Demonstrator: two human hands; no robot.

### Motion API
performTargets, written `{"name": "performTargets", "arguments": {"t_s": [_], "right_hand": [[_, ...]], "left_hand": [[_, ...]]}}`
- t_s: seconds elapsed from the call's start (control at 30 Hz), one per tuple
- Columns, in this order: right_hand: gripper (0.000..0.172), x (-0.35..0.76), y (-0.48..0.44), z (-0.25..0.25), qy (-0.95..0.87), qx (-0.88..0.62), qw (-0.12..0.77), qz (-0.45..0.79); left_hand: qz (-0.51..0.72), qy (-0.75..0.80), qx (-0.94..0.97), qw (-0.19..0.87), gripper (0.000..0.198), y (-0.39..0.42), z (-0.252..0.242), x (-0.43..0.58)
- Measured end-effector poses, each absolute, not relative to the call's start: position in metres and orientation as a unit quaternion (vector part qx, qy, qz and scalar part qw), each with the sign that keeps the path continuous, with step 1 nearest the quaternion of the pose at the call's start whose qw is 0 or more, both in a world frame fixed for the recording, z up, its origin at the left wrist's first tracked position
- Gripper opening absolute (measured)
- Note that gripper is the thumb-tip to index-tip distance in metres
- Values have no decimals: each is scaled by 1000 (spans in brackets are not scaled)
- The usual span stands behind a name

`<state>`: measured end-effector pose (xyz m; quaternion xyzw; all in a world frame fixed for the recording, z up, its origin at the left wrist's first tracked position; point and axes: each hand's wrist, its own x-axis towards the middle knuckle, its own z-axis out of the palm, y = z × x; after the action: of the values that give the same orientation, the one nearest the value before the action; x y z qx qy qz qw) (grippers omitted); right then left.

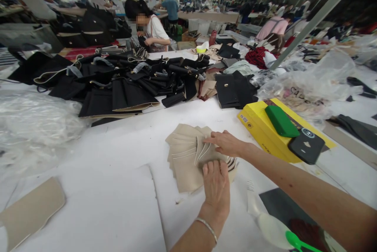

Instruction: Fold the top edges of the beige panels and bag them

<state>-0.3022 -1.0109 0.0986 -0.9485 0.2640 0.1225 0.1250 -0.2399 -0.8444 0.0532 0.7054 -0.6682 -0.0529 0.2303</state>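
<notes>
A fanned stack of beige leather-like pieces (pixel 185 173) with pale cut edges lies on the white table. My left hand (pixel 216 183), with a bracelet at the wrist, has its fingers curled over the near right part of the stack and grips pieces there. Just beyond it, my right hand (pixel 228 144) reaches in from the right. Its index finger is stretched out and touches the upper pieces near the middle of the fan; its other fingers are partly bent. The palms hide some edges of the stack.
Black bag parts (pixel 126 94) are heaped at the back. To the right, a yellow box (pixel 256 122) carries a green case (pixel 282 121) and a phone (pixel 306 146). Plastic wrap (pixel 38 130) and a beige piece (pixel 35 212) lie left. A co-worker (pixel 159 32) sits across.
</notes>
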Motion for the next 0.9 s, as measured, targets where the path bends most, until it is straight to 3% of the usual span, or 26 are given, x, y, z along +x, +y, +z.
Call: {"name": "performTargets", "arguments": {"t_s": [0.27, 0.5, 0.6, 0.7, 0.8, 0.9], "right_hand": [[29, -311, -1010, 110, 249, -955, 131, 97], [28, -338, -999, 132, 218, -937, 245, 119], [30, -332, -1006, 134, 213, -929, 272, 136], [39, -312, -1015, 122, 221, -935, 245, 132], [49, -285, -1016, 101, 207, -949, 193, 141], [35, -268, -1012, 85, 189, -959, 152, 149]], "left_hand": [[-57, -650, 716, 247, 27, -842, 49, -240], [-58, -668, 696, 255, 25, -837, 49, -244], [-57, -678, 688, 252, 35, -837, 51, -244], [-40, -696, 674, 245, 50, -836, 51, -248], [-31, -708, 665, 236, 30, -831, 48, -257], [-44, -716, 657, 233, 4, -823, 46, -265]]}}
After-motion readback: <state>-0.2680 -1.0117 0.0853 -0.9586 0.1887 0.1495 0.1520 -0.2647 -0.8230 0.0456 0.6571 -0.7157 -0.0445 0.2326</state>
